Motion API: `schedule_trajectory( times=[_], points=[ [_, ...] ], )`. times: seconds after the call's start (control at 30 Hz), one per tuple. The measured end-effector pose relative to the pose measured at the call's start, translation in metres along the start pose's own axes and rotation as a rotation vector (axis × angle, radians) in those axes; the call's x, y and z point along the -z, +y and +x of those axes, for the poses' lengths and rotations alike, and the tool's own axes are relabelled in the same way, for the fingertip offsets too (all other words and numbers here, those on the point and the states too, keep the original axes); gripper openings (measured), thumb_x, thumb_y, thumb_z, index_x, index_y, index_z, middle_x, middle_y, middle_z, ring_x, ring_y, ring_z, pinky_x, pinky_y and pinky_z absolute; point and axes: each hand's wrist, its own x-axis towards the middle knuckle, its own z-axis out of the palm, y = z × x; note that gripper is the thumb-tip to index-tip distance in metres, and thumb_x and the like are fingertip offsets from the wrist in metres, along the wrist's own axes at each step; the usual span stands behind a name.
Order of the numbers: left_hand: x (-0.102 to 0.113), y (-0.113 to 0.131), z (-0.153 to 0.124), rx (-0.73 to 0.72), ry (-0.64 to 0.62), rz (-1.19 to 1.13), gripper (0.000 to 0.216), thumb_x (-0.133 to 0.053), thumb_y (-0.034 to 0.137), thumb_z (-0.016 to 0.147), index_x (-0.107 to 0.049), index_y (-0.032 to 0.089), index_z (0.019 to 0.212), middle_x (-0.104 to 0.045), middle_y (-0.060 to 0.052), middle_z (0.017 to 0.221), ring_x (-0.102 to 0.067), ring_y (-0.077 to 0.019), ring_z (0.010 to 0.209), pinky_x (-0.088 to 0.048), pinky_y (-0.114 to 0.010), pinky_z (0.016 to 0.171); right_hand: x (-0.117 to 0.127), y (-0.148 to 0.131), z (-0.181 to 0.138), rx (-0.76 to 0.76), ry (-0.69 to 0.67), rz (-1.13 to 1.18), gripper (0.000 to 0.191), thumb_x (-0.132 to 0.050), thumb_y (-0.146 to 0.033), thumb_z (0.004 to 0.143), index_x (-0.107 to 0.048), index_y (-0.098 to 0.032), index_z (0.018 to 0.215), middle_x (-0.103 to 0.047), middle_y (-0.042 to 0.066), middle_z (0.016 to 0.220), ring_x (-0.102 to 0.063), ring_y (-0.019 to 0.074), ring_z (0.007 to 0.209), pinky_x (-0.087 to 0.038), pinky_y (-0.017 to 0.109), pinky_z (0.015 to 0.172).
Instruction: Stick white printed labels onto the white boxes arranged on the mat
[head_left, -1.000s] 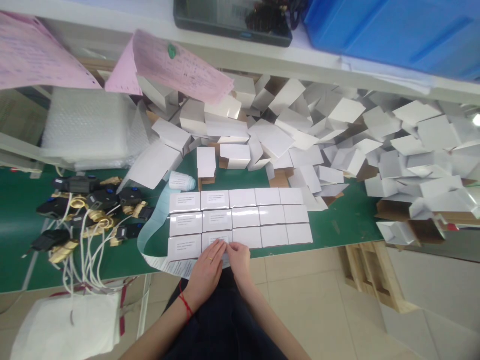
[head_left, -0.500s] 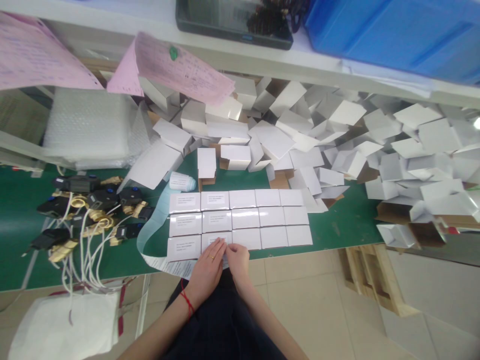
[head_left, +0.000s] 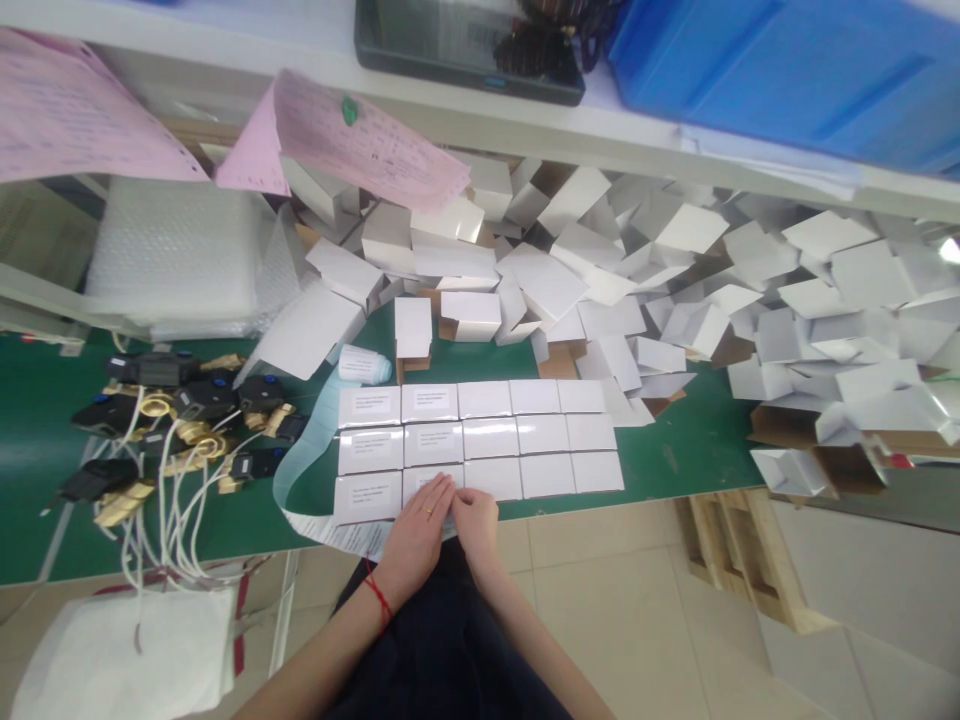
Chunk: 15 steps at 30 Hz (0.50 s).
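Closed white boxes (head_left: 491,437) lie in a tidy three-row block on the green table (head_left: 697,440); the left ones carry printed labels. My left hand (head_left: 415,535) lies with fingers stretched flat on the near-row second box (head_left: 420,481), a ring on one finger. My right hand (head_left: 472,522) is beside it at the table's front edge, fingertips pinched against the label strip by that box. A pale blue label strip (head_left: 300,470) curls from the boxes' left side down to my hands.
A big heap of open, unfolded white boxes (head_left: 675,270) fills the back and right. Black and brass parts with white cables (head_left: 172,430) lie at left. Bubble wrap (head_left: 165,250) and pink papers (head_left: 352,130) sit behind; a small white bottle (head_left: 361,363) lies near the block.
Nothing has visibly changed; both hands stay on the near-row box, shifting only slightly.
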Motion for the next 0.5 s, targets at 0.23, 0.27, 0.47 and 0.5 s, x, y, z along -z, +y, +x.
schedule_trajectory(
  times=[0.23, 0.27, 0.47, 0.5],
  points=[
    [0.023, -0.029, -0.025, 0.045, -0.003, 0.075, 0.064, -0.032, -0.003, 0.083, -0.044, 0.011, 0.144, -0.051, -0.012, 0.147, -0.046, -0.0211, 0.138, -0.043, -0.046, 0.114, 0.004, 0.013, 0.001, -0.011, -0.09, 0.116, 0.043, -0.062, -0.051, 0.072, -0.045, -0.02, 0.048, -0.035, -0.004, 0.05, -0.032, 0.0119, 0.054, -0.025, 0.027, 0.051],
    [0.026, -0.033, -0.028, 0.047, -0.007, 0.077, 0.065, -0.031, -0.002, 0.083, -0.044, 0.012, 0.144, -0.051, -0.012, 0.147, -0.045, -0.0211, 0.138, -0.043, -0.046, 0.114, 0.005, 0.017, -0.001, -0.023, -0.119, 0.144, 0.042, -0.064, -0.052, 0.071, -0.05, -0.019, 0.05, -0.041, -0.003, 0.05, -0.036, 0.0124, 0.054, -0.027, 0.027, 0.052],
    [0.029, -0.031, -0.027, 0.148, 0.041, -0.092, 0.05, -0.034, 0.009, 0.092, -0.05, 0.015, 0.139, -0.056, -0.012, 0.142, -0.051, -0.0235, 0.133, -0.044, -0.048, 0.113, 0.02, 0.044, -0.032, -0.131, -0.345, 0.248, 0.039, -0.081, -0.05, 0.057, -0.062, -0.017, 0.052, -0.059, 0.002, 0.05, -0.05, 0.0149, 0.049, -0.037, 0.026, 0.049],
    [0.031, -0.027, -0.025, 0.216, 0.069, -0.166, 0.043, -0.037, 0.016, 0.095, -0.053, 0.016, 0.136, -0.059, -0.013, 0.138, -0.054, -0.0247, 0.13, -0.045, -0.049, 0.111, 0.024, 0.046, -0.038, -0.14, -0.372, 0.257, 0.039, -0.083, -0.05, 0.055, -0.063, -0.016, 0.053, -0.061, 0.003, 0.052, -0.052, 0.016, 0.05, -0.039, 0.027, 0.049]
  ],
)
